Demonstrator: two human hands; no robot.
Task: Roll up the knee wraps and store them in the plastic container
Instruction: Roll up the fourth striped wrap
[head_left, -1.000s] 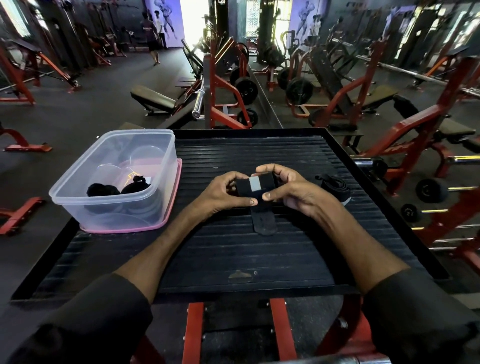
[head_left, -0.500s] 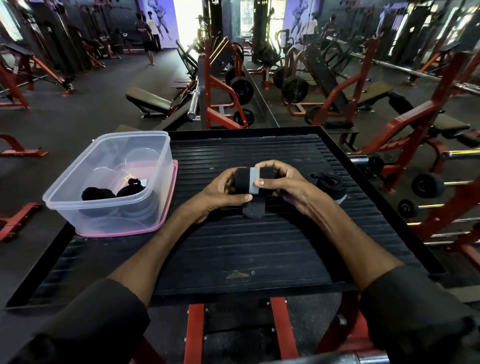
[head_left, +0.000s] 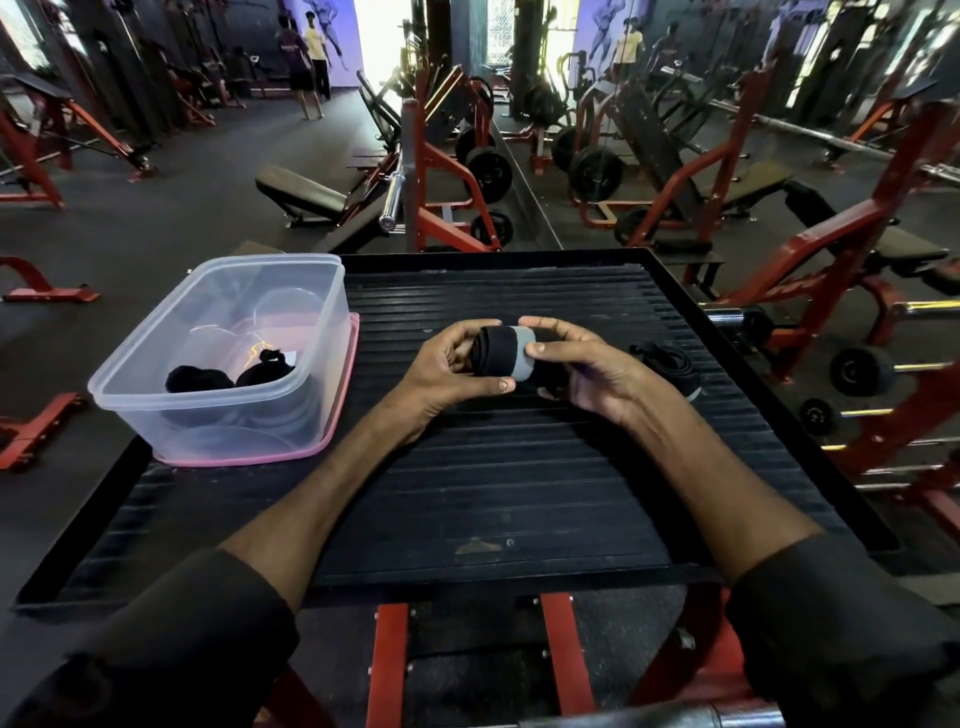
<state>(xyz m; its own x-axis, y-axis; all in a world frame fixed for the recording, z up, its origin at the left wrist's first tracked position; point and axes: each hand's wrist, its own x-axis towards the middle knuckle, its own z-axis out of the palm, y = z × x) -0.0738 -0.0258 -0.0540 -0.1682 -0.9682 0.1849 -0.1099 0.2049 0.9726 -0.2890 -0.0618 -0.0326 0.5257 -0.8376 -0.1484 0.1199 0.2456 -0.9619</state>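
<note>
Wrap (head_left: 497, 349), rolled into a tight black cylinder with a grey band (head_left: 522, 358) near its right end, is held between both hands just above the ribbed black platform (head_left: 493, 467). It is gripped at its left end by the left hand (head_left: 447, 364), whose fingers are curled round the far side and whose thumb is laid along the near side beneath it. The right hand (head_left: 587, 369) is closed on the banded end, with its thumb pressed on the grey band and its fingers hooked over the top. The roll lies crosswise, between the two palms.

A second wrap (head_left: 665, 364) is seen loose on the platform, just right of the right hand. The clear container (head_left: 223, 415) is set on a pink lid (head_left: 347, 400) at the platform's left side, well apart from the hands; two dark rolls (head_left: 200, 378) are lying in it.
</note>
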